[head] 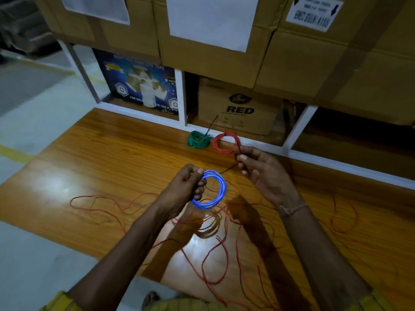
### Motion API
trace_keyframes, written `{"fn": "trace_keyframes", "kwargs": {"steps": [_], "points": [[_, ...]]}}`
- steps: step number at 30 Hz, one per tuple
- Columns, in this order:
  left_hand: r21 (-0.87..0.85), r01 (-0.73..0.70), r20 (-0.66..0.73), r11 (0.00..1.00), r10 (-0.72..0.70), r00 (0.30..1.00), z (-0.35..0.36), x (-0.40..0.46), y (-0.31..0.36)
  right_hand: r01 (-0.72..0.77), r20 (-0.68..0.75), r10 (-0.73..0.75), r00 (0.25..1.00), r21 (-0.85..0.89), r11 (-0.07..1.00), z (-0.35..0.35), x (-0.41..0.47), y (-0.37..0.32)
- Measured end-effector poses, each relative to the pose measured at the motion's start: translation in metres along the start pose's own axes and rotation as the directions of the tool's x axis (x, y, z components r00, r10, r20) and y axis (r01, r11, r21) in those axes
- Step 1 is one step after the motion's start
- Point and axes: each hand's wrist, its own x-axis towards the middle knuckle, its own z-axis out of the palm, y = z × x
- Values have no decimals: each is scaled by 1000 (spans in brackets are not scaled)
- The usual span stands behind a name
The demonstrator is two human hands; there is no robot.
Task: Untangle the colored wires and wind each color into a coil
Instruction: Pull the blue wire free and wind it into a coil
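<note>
Stacked cartons [215, 59] fill the far side above a white shelf frame [182, 97], with a blue printed box [139, 86] and a small carton marked RED [240, 108] in the openings below. In front lies the wooden worktop [101, 158], shiny with glare. Loose red wire [215, 261] sprawls across most of its near half, left to right, in open loops that cross each other, not yet wound; that looks like the main job left. Some darker strands seem mixed in, hard to tell. Held above the worktop's middle is a blue coil [212, 189], wound into a neat ring. The left hand [186, 187] is closed around its left side. The right hand [258, 169], just right of it, pinches a thin black tie [231, 167] running toward the coil, so binding the blue seems the step in hand. At the far edge a green coil [198, 141] and a red coil [225, 143] lie side by side, finished, a black tie sticking up from the green. Nothing blocks the hands; the tangle beneath is the only clutter.
</note>
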Motion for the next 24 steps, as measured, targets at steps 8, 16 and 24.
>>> {"fn": "trace_keyframes", "kwargs": {"steps": [8, 16, 24], "points": [[-12, -11, 41, 1000, 12, 999, -6, -13, 9, 47, 76, -41, 996, -69, 997, 43, -33, -6], [8, -28, -1, 1000, 28, 1000, -13, -21, 14, 65, 66, -61, 996, -65, 996, 62, -57, -2], [83, -61, 33, 995, 58, 998, -18, -28, 18, 135, -20, -137, 990, -84, 987, 67, -60, 16]]}}
